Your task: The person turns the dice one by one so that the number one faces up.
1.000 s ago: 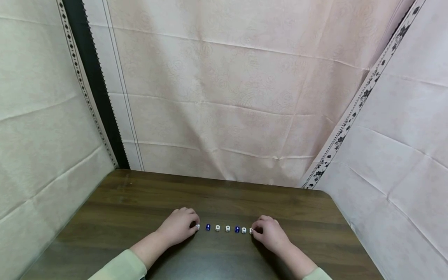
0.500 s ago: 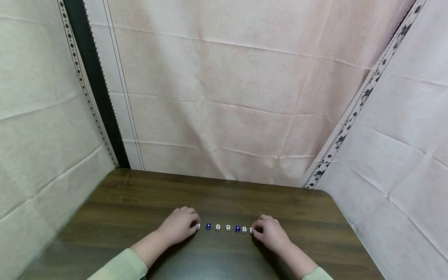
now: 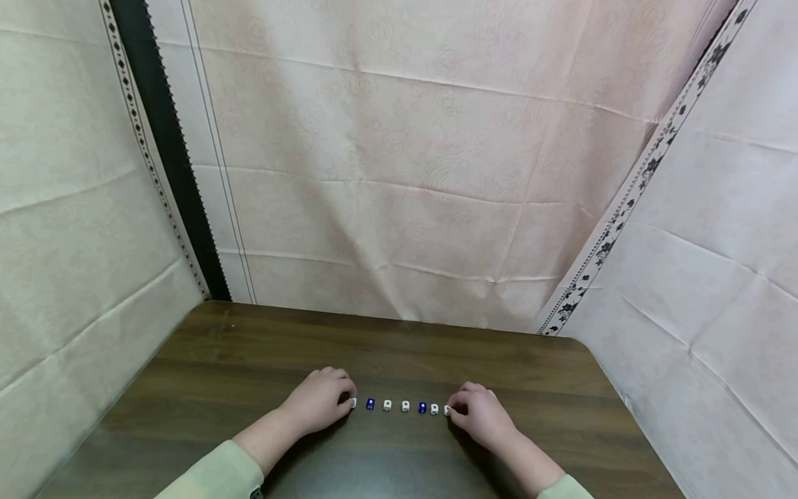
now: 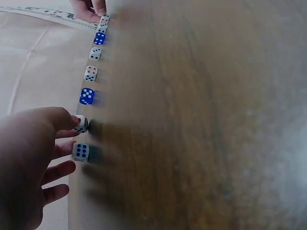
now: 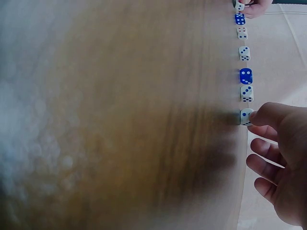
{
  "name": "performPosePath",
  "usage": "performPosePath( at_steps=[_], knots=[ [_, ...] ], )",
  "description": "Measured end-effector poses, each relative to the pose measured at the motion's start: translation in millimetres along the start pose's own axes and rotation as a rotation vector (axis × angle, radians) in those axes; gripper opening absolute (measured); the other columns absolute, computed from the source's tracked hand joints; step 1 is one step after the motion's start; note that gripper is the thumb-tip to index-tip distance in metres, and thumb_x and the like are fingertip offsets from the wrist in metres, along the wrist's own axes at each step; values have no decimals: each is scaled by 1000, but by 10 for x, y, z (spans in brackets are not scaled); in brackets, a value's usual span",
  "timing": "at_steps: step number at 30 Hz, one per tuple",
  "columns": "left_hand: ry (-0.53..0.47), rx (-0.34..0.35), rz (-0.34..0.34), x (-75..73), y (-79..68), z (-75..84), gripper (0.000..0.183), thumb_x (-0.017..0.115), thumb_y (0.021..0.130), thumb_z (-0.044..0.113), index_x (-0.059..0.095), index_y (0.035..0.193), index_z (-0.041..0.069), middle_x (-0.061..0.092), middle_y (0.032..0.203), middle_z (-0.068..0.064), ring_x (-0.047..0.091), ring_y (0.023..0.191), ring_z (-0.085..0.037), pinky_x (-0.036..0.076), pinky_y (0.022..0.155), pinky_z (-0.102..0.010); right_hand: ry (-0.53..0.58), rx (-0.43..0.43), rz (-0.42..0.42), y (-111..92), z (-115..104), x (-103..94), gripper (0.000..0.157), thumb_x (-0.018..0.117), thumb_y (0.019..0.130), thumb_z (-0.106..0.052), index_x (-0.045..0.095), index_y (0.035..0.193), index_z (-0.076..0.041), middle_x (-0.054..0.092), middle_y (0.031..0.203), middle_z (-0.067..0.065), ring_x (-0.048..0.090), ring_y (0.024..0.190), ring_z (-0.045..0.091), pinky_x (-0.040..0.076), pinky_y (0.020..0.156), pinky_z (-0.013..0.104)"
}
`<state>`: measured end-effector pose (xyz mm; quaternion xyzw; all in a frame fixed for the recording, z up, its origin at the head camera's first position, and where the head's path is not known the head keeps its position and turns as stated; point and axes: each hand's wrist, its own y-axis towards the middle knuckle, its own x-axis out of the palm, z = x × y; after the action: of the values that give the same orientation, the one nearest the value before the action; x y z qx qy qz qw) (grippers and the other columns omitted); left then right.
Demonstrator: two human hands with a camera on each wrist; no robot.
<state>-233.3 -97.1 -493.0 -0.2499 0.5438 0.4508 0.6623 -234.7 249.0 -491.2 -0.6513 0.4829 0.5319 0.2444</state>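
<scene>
A row of small dice, white and blue, runs across the dark wooden table. At its left end my left hand (image 3: 318, 402) pinches a white die (image 4: 83, 125) between thumb and index finger. Another white die (image 4: 80, 152) lies beside the middle fingers, hidden under the hand in the head view. My right hand (image 3: 481, 414) pinches the white die (image 5: 244, 116) at the right end, its other fingers loosely spread. Between the hands stand a blue die (image 3: 370, 404), two white dice with small gaps, a second blue die (image 3: 422, 407) and a white die (image 3: 434, 409).
The brown table (image 3: 399, 464) has rounded far corners. Pale creased cloth (image 3: 399, 173) hangs behind it and along both sides, with a dark band (image 3: 168, 125) at the left and a patterned border (image 3: 648, 166) at the right.
</scene>
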Motion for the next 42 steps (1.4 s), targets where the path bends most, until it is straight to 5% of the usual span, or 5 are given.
performPosePath(
  at_steps=[27, 42],
  knots=[
    [-10, -18, 28, 30, 35, -1, 12, 64, 97, 26, 75, 96, 22, 64, 100, 7, 59, 100, -19, 46, 93, -49, 7, -8, 2, -5, 8, 4, 4, 77, 85, -19, 74, 85, -18, 59, 86, -10, 59, 84, 13, 46, 81, 43],
    [-15, -46, 49, -57, -150, -104, 10, 66, 95, 25, 74, 99, 21, 65, 103, 7, 61, 103, -20, 46, 96, -48, -5, -11, 23, -9, 22, 22, 4, 77, 85, -20, 73, 83, -20, 59, 85, -12, 58, 83, 12, 46, 80, 42]
  ],
)
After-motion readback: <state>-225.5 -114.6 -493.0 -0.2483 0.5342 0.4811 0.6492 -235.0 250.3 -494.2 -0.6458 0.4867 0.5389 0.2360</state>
